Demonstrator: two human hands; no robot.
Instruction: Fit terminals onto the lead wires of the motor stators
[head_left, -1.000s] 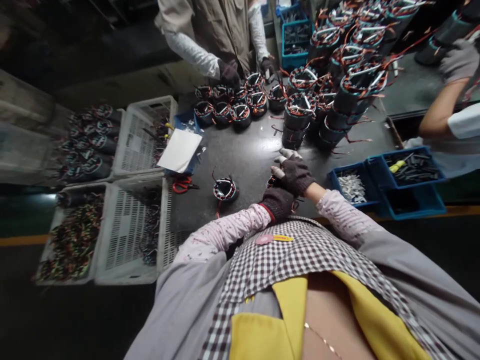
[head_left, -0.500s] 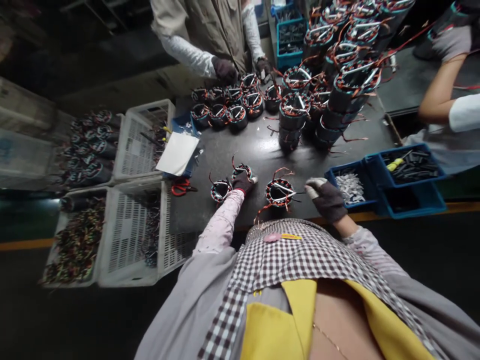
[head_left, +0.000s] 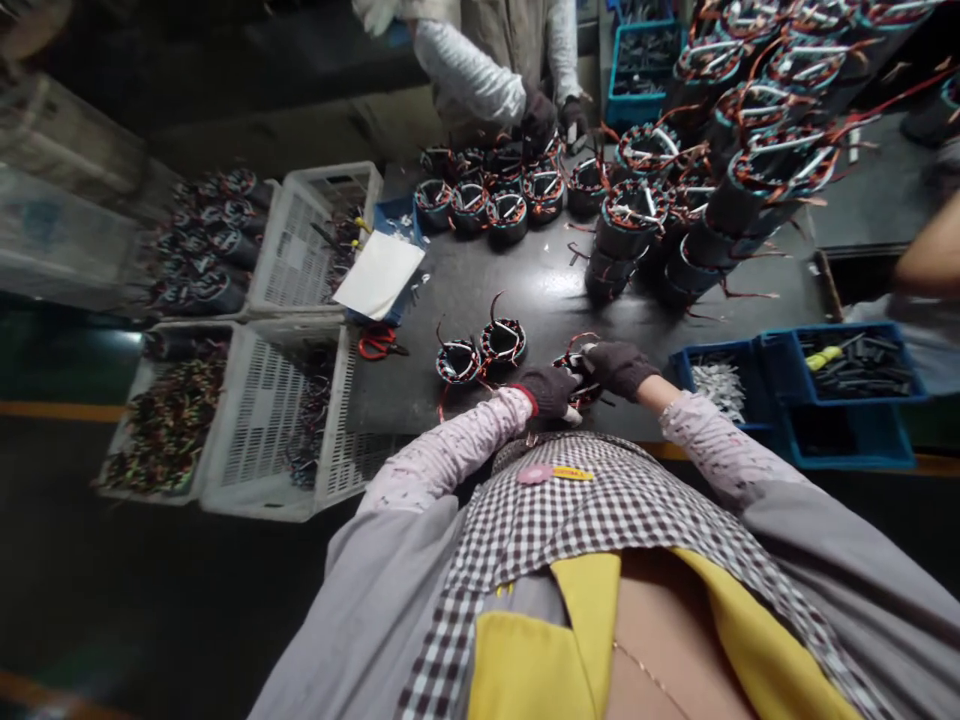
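A round wound coil core (head_left: pixel 579 372) with orange wires lies near the table's front edge, largely covered by both my gloved hands. My left hand (head_left: pixel 550 390) is closed on its left side, thumb toward the front. On its upper right side my right hand (head_left: pixel 619 368) is also closed, with the fingertips at the rim. Left of them, two more wound cores stand side by side, one core (head_left: pixel 458 361) and a second core (head_left: pixel 503 342), with loose wires sticking up. Neither is touched.
Red-handled scissors (head_left: pixel 377 342) lie left. White paper (head_left: pixel 379 275) covers a blue bin. Crates (head_left: pixel 259 420) stand left, blue bins (head_left: pixel 780 375) right. Stacked cores (head_left: pixel 626 225) fill the back right. A co-worker's gloved hands (head_left: pixel 538 122) are over the rear cores; another person's arm (head_left: pixel 930 250) is right.
My left hand has left the second core and moved right to the front core. My right hand has moved left onto it. The view has shifted, and the co-worker's hands are still at the rear cores.
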